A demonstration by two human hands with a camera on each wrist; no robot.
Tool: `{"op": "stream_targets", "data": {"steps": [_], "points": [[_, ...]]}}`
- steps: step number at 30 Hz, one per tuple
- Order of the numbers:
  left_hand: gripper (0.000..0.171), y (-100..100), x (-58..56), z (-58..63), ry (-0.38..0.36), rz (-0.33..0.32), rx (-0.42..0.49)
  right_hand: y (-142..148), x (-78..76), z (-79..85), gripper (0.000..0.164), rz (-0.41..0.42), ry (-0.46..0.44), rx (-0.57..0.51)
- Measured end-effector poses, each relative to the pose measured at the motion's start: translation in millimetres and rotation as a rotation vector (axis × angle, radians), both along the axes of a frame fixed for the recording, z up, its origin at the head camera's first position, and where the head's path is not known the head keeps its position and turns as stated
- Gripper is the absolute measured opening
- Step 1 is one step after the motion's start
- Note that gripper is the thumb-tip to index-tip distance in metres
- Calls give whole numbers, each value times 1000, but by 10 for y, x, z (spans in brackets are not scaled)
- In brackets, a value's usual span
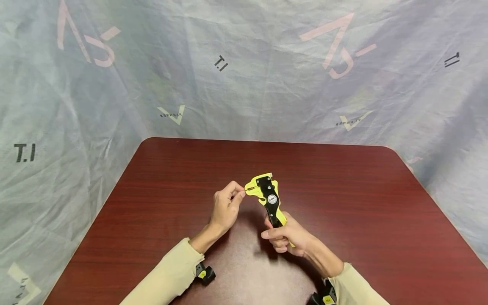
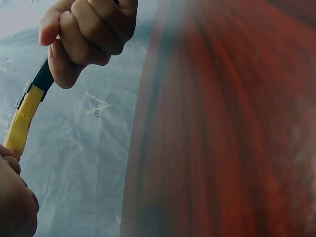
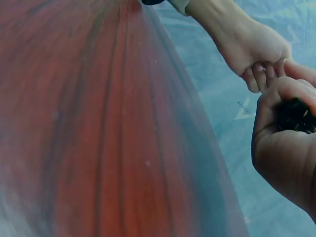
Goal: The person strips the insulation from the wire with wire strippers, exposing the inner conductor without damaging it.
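My right hand [image 1: 287,237] grips the handles of a yellow and black wire stripper [image 1: 272,199], whose head points up and to the left above the table. At the front of its jaws, my left hand [image 1: 227,205] pinches a thin wire, mostly hidden by the fingertips. A short dark line shows between the yellow jaws. In the left wrist view, the right hand [image 2: 94,34] curls round the black handle part, and the left hand [image 2: 15,197] is close to the yellow head. The right wrist view shows the left hand [image 3: 252,47] behind the right hand [image 3: 286,148].
A dark red wood-grain table [image 1: 171,169] lies under both hands. Grey printed cloth [image 1: 244,84] hangs behind it and at both sides. Black wrist devices [image 1: 206,274] are worn near the cream sleeves [image 1: 167,271].
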State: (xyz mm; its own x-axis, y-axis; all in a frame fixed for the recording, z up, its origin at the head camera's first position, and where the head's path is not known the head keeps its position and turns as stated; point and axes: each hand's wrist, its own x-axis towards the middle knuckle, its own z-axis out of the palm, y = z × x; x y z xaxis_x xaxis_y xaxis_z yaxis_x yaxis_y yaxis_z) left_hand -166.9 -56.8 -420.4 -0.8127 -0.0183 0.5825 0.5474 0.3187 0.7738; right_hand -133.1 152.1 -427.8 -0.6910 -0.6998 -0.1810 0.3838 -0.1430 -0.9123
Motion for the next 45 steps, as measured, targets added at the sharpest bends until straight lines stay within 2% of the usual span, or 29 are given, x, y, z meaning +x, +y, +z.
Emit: {"op": "stream_targets", "data": {"steps": [7, 15, 24, 40, 45], "points": [[10, 0, -12, 31, 47, -22, 13, 56, -15, 49, 22, 60, -6, -65], [7, 0, -36, 57, 27, -40, 24, 109, -41, 55, 20, 75, -3, -107], [8, -7, -28, 81, 21, -64, 54, 137, -57, 43, 19, 136, -1, -200], [10, -58, -50, 61, 38, -104, 86, 169, -64, 72, 17, 161, 22, -251], [10, -100, -41, 31, 18, -105, 101, 178, -76, 59, 16, 180, 10, -251]]}}
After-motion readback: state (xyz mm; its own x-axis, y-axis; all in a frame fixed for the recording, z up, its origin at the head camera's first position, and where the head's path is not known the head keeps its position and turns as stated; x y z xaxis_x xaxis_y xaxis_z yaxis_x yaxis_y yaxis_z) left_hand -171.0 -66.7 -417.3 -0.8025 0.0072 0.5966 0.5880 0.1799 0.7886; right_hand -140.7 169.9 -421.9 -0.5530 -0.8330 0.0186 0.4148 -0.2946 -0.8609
